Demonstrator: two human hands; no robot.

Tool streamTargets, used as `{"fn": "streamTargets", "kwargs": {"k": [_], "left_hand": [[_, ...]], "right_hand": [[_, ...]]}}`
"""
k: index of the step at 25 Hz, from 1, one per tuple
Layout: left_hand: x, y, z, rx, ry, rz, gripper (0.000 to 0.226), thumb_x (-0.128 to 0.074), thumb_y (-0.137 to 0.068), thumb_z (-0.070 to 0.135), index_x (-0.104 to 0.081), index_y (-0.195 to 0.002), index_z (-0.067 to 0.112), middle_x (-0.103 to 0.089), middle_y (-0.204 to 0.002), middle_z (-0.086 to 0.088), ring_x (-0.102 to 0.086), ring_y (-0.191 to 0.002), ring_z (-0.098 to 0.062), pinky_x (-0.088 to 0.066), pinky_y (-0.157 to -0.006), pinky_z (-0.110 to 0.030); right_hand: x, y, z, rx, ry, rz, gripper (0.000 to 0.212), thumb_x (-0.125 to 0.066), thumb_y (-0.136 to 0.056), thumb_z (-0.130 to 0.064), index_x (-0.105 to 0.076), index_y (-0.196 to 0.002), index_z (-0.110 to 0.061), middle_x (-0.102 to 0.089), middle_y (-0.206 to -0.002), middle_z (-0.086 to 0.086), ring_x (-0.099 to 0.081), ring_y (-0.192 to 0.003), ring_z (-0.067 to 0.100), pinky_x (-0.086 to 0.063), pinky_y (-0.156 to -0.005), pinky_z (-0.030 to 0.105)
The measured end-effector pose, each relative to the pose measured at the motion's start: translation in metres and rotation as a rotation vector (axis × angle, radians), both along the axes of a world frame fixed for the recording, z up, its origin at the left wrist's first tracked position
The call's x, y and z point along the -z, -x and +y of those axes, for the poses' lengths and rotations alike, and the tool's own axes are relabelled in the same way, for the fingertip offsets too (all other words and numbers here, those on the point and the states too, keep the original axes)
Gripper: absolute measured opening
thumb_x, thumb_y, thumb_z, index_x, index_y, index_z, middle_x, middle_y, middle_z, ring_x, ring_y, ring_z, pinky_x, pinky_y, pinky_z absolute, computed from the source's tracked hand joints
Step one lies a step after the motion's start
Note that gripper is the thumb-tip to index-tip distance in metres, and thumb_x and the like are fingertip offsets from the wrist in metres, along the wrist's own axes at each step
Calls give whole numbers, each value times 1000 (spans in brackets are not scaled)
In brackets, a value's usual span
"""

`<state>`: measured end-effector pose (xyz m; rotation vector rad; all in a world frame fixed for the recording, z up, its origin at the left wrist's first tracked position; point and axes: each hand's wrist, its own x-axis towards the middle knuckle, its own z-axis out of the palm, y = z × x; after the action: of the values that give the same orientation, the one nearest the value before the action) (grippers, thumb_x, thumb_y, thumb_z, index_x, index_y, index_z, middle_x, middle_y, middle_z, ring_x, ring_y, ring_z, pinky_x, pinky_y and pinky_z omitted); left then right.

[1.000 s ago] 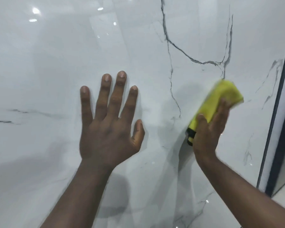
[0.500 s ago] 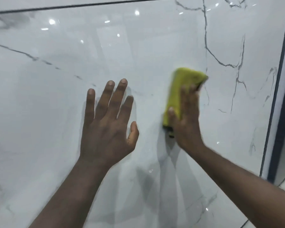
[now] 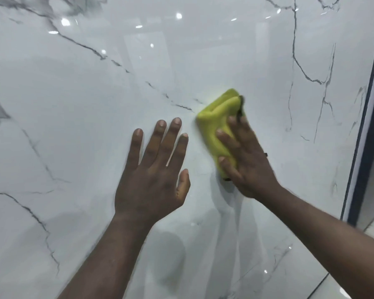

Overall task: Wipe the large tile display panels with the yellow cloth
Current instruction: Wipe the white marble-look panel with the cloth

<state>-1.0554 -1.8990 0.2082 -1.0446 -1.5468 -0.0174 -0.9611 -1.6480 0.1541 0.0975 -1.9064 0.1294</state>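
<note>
From the head camera we see a glossy white marble-look tile panel with grey veins [image 3: 73,126] filling the view. A folded yellow cloth with a dark edge [image 3: 218,117] lies flat against the panel. The right hand [image 3: 251,165] presses on the cloth's lower right part, fingers straight and spread over it, thumb on its lower end. Just left of the cloth, the left hand [image 3: 151,180] rests flat on the panel, fingers straight and released, holding nothing. Well right of the cloth runs a dark vertical frame strip [image 3: 363,147].
</note>
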Motion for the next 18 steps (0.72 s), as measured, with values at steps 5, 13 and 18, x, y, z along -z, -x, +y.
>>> {"fn": "streamTargets", "kwargs": {"k": [5, 13, 18], "left_hand": [[5, -1, 2, -49, -6, 16, 71, -57, -103, 36, -43, -166, 7, -31, -176, -16, -30, -163, -39, -24, -130, -69], [9, 1, 3, -101, -18, 79, 73, -59, -102, 40, -44, -166, 8, -34, -175, -16, -32, -162, -38, -22, -131, -68], [8, 0, 3, -110, -20, 77, 73, -61, -101, 39, -46, -165, 8, -36, -174, -16, -34, -161, -40, -25, -129, -70]], "right_hand": [[-39, 13, 12, 58, 937, 219, 69, -44, -104, -32, -21, -170, -26, -6, -179, 3, -2, -166, 26, -6, -133, 49], [52, 14, 13, -14, 1069, 169, 70, -46, -106, -33, -17, -169, -34, 0, -179, -6, 3, -166, 19, -6, -132, 56], [72, 4, 21, -61, 30, 20, 60, -55, -107, -33, -35, -163, -25, -7, -179, -5, -8, -165, 34, -13, -131, 60]]}}
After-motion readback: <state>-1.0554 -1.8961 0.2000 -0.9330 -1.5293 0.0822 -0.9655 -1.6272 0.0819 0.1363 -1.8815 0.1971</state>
